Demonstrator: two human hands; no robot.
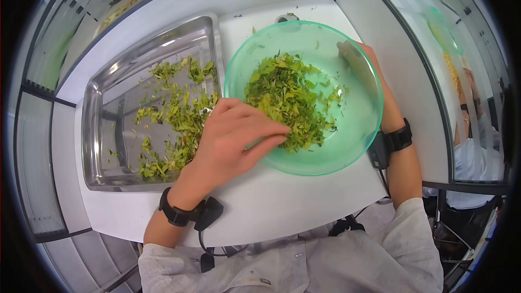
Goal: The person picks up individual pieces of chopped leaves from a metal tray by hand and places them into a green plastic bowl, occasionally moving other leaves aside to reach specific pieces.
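Observation:
A translucent green plastic bowl (355, 122) stands on the table with a heap of chopped green leaves (285, 89) in it. Over the bowl's near left side reaches my left hand (230, 135), thumb and fingertips pinched together at the edge of the heap, on a bit of leaf. My right hand (364, 57) grips the bowl's far right rim; some of its fingers show blurred through the wall. To the left lies a rectangular metal tray (122, 111) with more leaves (182, 114) scattered mostly over its right half.
White partitions (401, 70) with clear upper panels enclose the white tabletop (260, 206) at the back and sides. A round cable hole (287, 18) sits behind the bowl, with leaf scraps near it. Black wrist straps with cabled boxes (209, 214) are on both my wrists.

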